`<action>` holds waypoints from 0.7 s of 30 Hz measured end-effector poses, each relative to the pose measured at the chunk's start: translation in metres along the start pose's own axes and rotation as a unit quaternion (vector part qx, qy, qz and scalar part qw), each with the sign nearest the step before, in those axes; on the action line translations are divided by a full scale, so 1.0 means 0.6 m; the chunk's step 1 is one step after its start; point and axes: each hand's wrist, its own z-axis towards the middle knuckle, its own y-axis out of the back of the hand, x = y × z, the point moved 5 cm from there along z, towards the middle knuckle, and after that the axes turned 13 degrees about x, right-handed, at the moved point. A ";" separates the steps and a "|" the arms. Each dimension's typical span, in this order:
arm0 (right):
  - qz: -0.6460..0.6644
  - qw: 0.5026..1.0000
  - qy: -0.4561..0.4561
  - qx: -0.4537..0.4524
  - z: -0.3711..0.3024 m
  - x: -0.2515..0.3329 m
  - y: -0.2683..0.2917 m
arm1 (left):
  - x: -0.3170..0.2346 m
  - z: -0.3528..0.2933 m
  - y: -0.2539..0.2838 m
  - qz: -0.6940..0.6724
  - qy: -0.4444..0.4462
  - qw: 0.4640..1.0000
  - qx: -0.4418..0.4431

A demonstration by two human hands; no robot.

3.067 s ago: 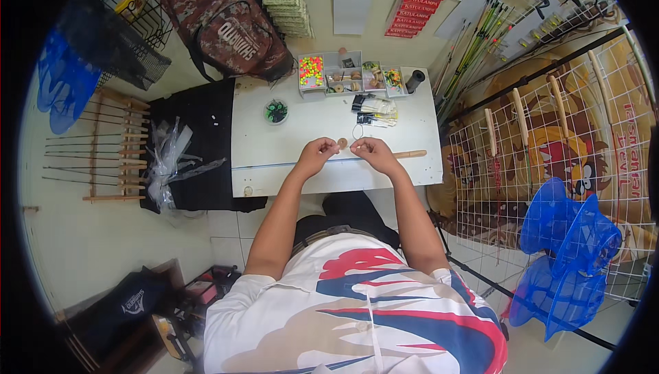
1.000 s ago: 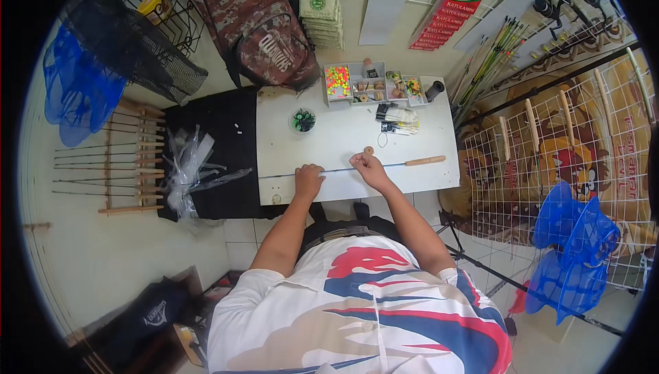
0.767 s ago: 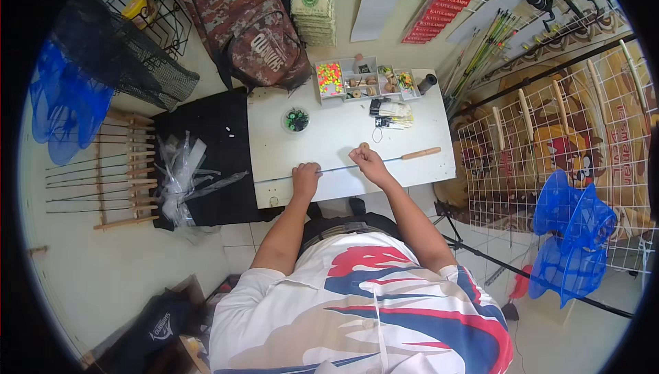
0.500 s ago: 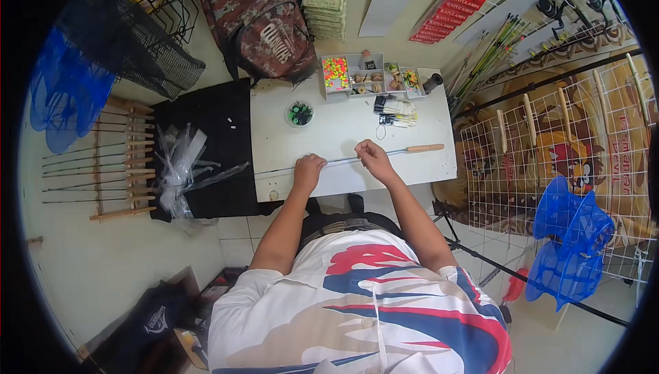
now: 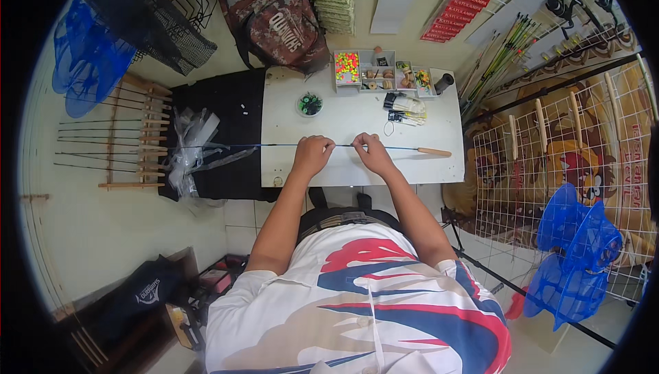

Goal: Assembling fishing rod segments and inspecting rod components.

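Note:
A thin blue fishing rod (image 5: 403,148) with a pale wooden handle (image 5: 434,152) runs left to right over the near half of the white table (image 5: 295,171). My left hand (image 5: 314,154) pinches its shaft near the middle, and the thin end stretches left past the table's edge. A short way to the right, my right hand (image 5: 371,152) is closed on the same shaft, between my left hand and the handle. Dark bands show on the shaft near my fingers. The fingertips are too small to show anything else held in them.
Behind the rod stand a tub of dark green pieces (image 5: 309,104), a compartment tray (image 5: 347,88) of colourful floats and small packets (image 5: 405,108). Crumpled clear plastic (image 5: 189,151) lies on a black surface to the left, near a wooden rack (image 5: 154,137) of thin rods.
My right hand, raised with bent fingers before, now pinches the rod's shaft. My left hand has turned from lying over the shaft to pinching it. The whole view has shifted slightly.

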 end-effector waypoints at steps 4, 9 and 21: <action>0.032 0.999 0.005 0.010 -0.006 0.007 0.000 | -0.023 -0.009 0.015 0.008 -0.001 1.000 -0.013; 0.071 0.997 -0.011 0.035 -0.010 0.006 -0.001 | -0.042 -0.018 0.017 0.022 0.016 0.999 -0.029; 0.073 0.997 0.031 0.003 -0.028 0.017 0.009 | -0.065 -0.025 0.012 0.023 -0.005 0.997 -0.074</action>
